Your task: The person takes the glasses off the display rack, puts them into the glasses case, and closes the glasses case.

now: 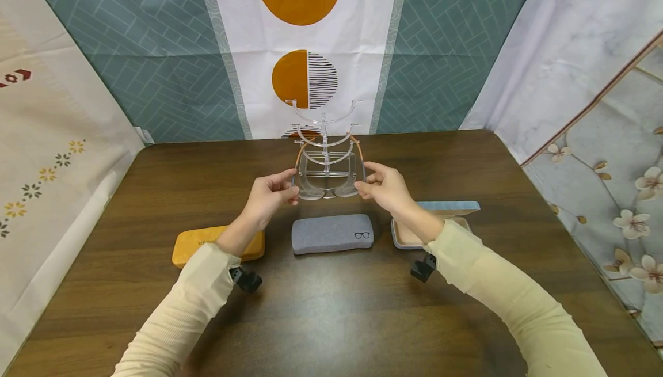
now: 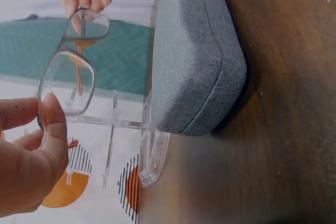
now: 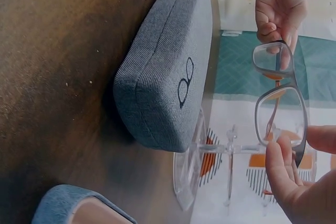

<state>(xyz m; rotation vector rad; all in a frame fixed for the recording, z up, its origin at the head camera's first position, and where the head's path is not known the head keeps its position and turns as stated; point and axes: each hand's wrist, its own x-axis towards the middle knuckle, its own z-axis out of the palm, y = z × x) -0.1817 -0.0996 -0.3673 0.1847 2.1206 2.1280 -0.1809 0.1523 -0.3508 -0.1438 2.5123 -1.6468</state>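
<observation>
Between both hands is a pair of eyeglasses point(image 1: 330, 195) with a grey frame and orange-brown temple ends. My left hand point(image 1: 271, 193) pinches its left side near the hinge, thumb and fingers at the frame in the left wrist view. On the other side my right hand point(image 1: 385, 187) pinches the right end, as the right wrist view shows. The temples point away from me, overlapping a clear tiered display stand point(image 1: 324, 142) in the head view. The stand's curved arms rise behind the glasses, and no other glasses show on it.
A closed grey fabric glasses case point(image 1: 326, 235) with a glasses print lies in front of the stand. To its left is a yellow case point(image 1: 194, 246), partly under my left forearm. At right an open blue case point(image 1: 449, 206) sits partly behind my right wrist.
</observation>
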